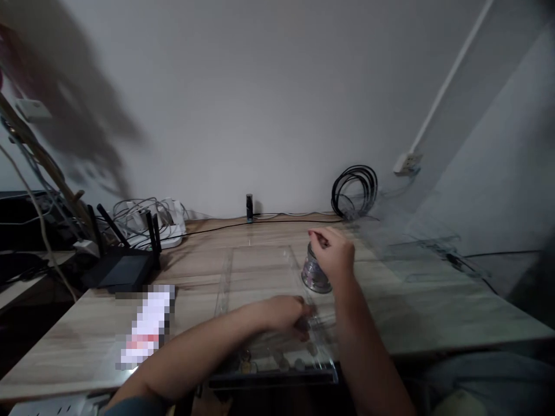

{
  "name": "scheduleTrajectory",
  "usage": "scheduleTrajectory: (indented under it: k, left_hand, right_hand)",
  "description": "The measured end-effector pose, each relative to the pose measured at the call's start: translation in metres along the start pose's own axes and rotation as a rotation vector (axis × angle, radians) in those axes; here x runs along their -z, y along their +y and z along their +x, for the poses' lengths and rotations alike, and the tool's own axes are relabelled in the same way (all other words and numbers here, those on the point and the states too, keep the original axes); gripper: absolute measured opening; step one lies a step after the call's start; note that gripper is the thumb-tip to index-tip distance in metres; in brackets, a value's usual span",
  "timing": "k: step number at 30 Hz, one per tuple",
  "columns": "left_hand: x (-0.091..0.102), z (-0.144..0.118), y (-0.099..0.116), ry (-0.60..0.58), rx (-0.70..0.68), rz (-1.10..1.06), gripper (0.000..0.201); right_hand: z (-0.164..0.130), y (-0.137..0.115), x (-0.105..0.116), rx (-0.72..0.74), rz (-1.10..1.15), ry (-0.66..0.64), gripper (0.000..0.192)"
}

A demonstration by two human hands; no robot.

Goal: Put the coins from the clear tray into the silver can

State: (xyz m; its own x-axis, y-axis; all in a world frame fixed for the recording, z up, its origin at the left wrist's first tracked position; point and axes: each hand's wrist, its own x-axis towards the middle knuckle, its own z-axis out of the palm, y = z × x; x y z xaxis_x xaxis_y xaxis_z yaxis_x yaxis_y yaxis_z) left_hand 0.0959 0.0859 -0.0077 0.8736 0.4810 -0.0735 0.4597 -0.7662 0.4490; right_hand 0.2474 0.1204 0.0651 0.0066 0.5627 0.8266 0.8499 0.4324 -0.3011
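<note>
A clear plastic tray (224,283) lies on the desk in front of me, with small round coin-like discs (299,364) and a small yellowish item (247,365) near its front edge. Over the right part of this tray is my left hand (287,312), its fingers pointing down and smeared by motion. A round silvery tin or jar (313,275) with a patterned side stands upright just right of the tray. My right hand (333,251) is closed in a pinch above its top; anything between the fingers is too small to make out.
At left are a phone-like slab (150,323) with a blurred-out screen, a black router (125,268) and tangled white cables (147,214). A small dark bottle (249,208) and a black cable coil (354,190) stand by the wall. Clear plastic (416,242) lies at right.
</note>
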Motion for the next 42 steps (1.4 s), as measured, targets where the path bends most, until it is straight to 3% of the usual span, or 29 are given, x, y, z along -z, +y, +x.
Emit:
scheduleTrajectory:
  k: [4, 7, 13, 18, 25, 31, 33, 37, 38, 42]
  left_hand:
    - [-0.016, 0.009, -0.002, 0.010, -0.081, 0.089, 0.020]
    - [-0.016, 0.009, 0.000, -0.018, -0.023, 0.117, 0.014]
    - [-0.006, -0.009, 0.009, -0.072, 0.147, 0.187, 0.018]
    - [-0.009, -0.024, 0.002, 0.002, 0.153, 0.212, 0.019]
    - [-0.019, -0.033, 0.001, 0.047, 0.125, 0.225, 0.034]
    - [-0.025, -0.028, -0.003, 0.001, 0.103, 0.203, 0.019]
    - [-0.025, -0.030, -0.003, 0.010, 0.118, 0.203, 0.019]
    - [-0.019, -0.041, 0.004, 0.051, 0.074, 0.223, 0.025]
    - [-0.017, -0.044, 0.006, 0.044, 0.061, 0.243, 0.022]
    - [-0.014, -0.050, 0.016, 0.006, 0.095, 0.356, 0.021]
  right_hand:
    - [-0.004, -0.006, -0.007, 0.055, 0.055, -0.136, 0.022]
    - [-0.018, -0.013, 0.003, 0.049, 0.023, -0.264, 0.024]
    - [-0.071, -0.032, 0.033, 0.222, -0.193, -0.943, 0.013]
    - [-0.095, -0.036, 0.034, 0.334, -0.343, -1.062, 0.015]
    - [-0.099, -0.032, 0.028, 0.265, -0.340, -1.089, 0.013]
    - [-0.105, -0.033, 0.033, 0.182, -0.225, -0.956, 0.008]
    - [-0.091, -0.028, 0.039, 0.105, -0.100, -0.836, 0.007]
    - [-0.032, 0.000, 0.051, -0.162, 0.060, -0.386, 0.016]
    - [-0.017, 0.007, 0.051, -0.207, 0.038, -0.326, 0.017]
    - [0.018, 0.028, 0.036, -0.278, -0.235, -0.401, 0.014]
